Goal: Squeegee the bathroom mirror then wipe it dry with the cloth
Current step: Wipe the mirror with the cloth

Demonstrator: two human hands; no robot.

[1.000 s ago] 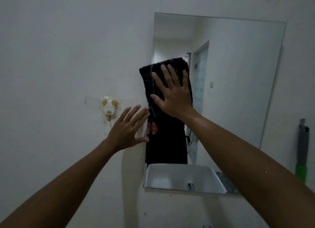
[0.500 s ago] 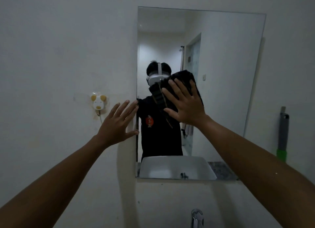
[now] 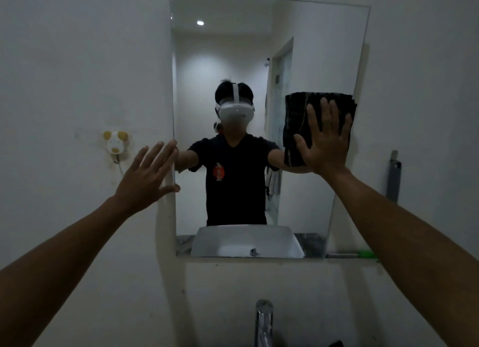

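Pressing a dark folded cloth point(image 3: 305, 123) flat against the mirror point(image 3: 318, 48), the right hand point(image 3: 325, 142) sits near the glass's right edge, about mid-height. Grip: palm flat, fingers spread, no clench; the cloth is pinned between palm and glass, not grasped. Cloth shows above and left of the hand, top edge level, its right side reaching the mirror's right edge.

Left hand point(image 3: 145, 175) open, fingers spread and empty, laid on the wall point(image 3: 64, 61) at the mirror's left edge; fingertips and thumb overlap the edge. Whether the palm touches the wall, cannot tell.

Squeegee point(image 3: 394, 175): grey, upright against the wall, right of the mirror, well apart from both hands; its lower part is hidden behind the right forearm. A green part shows at the mirror's lower right corner.

Small animal-shaped hook point(image 3: 115, 142) on the wall left of the mirror, just above the left hand. Chrome tap point(image 3: 263, 320) at bottom centre, below the mirror. Light dim; any wetness or streaking on the glass cannot be told.
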